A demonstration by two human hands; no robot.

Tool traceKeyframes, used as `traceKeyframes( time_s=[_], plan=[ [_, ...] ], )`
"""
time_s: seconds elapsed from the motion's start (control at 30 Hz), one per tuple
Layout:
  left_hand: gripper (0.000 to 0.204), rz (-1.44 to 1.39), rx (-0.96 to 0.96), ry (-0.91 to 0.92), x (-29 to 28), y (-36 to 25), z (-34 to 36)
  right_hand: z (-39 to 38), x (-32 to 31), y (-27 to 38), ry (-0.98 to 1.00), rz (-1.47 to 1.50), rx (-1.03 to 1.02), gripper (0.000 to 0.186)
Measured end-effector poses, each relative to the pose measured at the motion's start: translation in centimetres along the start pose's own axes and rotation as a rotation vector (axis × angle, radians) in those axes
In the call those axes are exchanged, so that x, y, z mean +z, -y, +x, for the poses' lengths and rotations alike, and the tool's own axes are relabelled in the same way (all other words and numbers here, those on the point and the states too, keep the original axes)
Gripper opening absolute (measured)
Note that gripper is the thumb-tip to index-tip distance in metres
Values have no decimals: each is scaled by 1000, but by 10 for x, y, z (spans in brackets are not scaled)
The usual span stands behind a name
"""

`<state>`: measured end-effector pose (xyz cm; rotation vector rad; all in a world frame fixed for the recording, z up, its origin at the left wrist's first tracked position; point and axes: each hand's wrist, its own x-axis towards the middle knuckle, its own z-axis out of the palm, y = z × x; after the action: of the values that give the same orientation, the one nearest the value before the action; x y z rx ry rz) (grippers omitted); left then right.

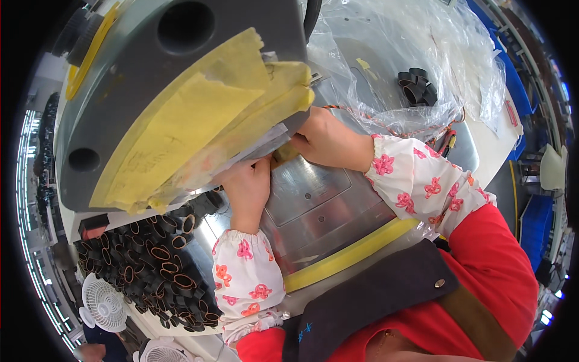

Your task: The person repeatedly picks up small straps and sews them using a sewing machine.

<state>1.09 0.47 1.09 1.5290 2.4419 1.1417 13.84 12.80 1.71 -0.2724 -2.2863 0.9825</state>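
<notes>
My left hand (247, 187) and my right hand (325, 142) meet under the grey machine head (181, 90), which is patched with yellow tape. Both pinch at a small yellowish piece (283, 155) on the shiny metal plate (313, 205) right below the head. The fingertips are partly hidden by the machine's lower edge, so what exactly sits between them is unclear. Both forearms wear white sleeve covers with pink flowers.
A pile of several black and brown elastic loops (157, 265) lies at the left. A clear plastic bag (416, 54) with several black loops (416, 87) sits at the upper right. A yellow strip (350, 253) edges the plate. Two small white fans (102, 304) stand at the lower left.
</notes>
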Motion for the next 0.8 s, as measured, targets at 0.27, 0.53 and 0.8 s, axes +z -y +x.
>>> traceKeyframes(
  time_s=[0.27,0.53,0.8],
  plan=[
    [42,11,57,-25,2,2,1,1,1,2,-34,-14,-32,6],
    [33,-61,96,-40,11,7,4,1,4,-9,-46,-105,-37,6],
    [23,-5,-71,132,-3,0,6,6,4,-6,-55,-318,-91,7]
  ],
)
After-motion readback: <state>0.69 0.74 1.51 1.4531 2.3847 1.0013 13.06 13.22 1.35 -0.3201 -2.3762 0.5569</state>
